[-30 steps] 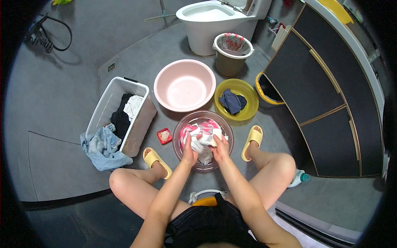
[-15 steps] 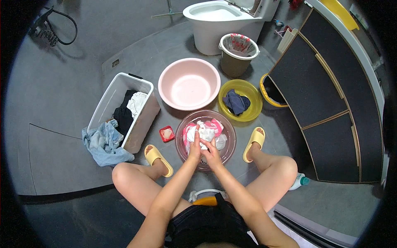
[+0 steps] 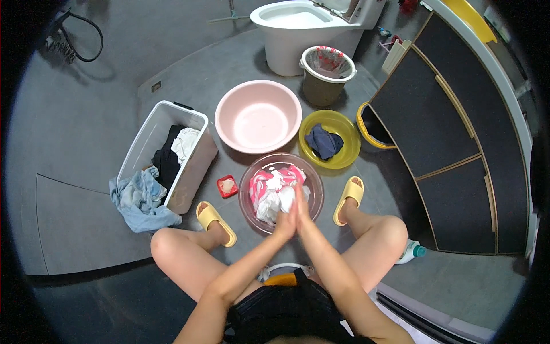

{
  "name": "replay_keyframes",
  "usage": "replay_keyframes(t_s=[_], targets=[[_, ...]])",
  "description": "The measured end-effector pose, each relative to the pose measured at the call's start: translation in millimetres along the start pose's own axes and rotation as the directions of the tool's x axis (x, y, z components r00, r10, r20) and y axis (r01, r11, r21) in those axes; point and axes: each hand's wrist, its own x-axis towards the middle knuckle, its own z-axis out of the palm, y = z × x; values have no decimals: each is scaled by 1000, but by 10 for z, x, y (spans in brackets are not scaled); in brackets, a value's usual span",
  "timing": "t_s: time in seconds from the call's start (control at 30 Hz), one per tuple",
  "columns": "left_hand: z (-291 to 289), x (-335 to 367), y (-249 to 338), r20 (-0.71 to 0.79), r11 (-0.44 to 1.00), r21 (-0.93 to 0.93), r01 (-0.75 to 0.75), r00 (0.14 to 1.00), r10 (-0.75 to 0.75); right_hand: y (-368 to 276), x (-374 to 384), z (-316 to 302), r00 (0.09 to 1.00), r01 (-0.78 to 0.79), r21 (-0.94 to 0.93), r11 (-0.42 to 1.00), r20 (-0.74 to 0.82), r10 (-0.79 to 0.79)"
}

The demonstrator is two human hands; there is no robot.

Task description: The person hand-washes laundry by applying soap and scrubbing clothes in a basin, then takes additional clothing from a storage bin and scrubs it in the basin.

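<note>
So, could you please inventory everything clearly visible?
Slippers: 2, yellow, worn
Brown basin: 1, brown, between slippers
Laundry: uncountable, pink-white, brown basin
Pink basin: 1, pink, centre
Yellow basin: 1, yellow, beside pink basin
Cloth: uncountable, navy, yellow basin
Storage bin: 1, whitish, left
Clothes: several, black, white, blue, storage bin
Dish: 1, red, beside brown basin
Toilet: 1, white, top
Waste bin: 1, brown, near toilet
Cabinet: 1, black, right
Bucket: 1, yellow-rimmed, beside cabinet
Bottle: 1, white, lower right
Hose: 1, black, upper left
Left hand, right hand: 2, bare, over brown basin
</note>
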Motion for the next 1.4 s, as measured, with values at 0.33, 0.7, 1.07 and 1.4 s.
replay_keyframes(t_s=[0.33, 0.7, 1.07, 1.4], targets=[[-199, 210, -95, -167, 862, 281, -421, 863, 476, 103, -241, 171, 987, -136, 146, 980, 111, 120], [-418, 332, -91, -137, 757, 578, -305, 879, 458, 235, -393, 195, 995, 58, 151, 987, 77, -70], [-111, 124, -239, -239, 846, 454, -278, 877, 417, 209, -167, -68, 977, -196, 296, 935, 146, 158], [-976, 573, -393, 196, 434, -872, 226, 974, -113, -280, -245, 13, 985, 16, 332, 943, 154, -71]])
